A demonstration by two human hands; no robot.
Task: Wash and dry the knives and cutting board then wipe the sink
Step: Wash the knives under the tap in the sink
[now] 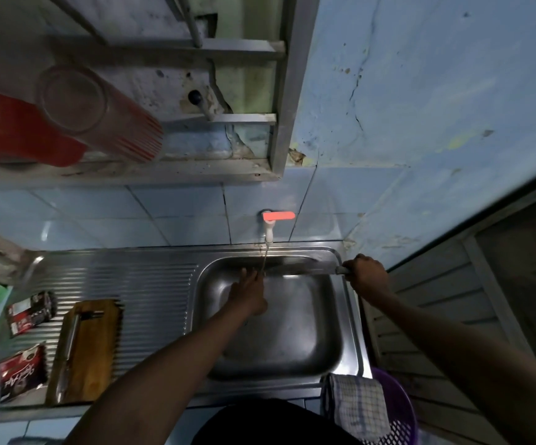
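1. You have two knives here: one in your right hand (366,275), its blade (295,269) reaching across the back of the sink (346,319) under the tap (269,227); a second knife (69,343) lies on the single cutting board (95,354), well left of your left hand (249,292).
2. Your right hand is curled tight around the knife handle at the sink's right rim.
3. Your left hand is spread, fingers straight, fingertips touching the blade under the thin water stream.
4. Both forearms stretch forward, the left over the basin.
5. One checked cloth (358,406) hangs on a purple basket (401,412) below your right arm; two red packets (24,370) lie left of the board.
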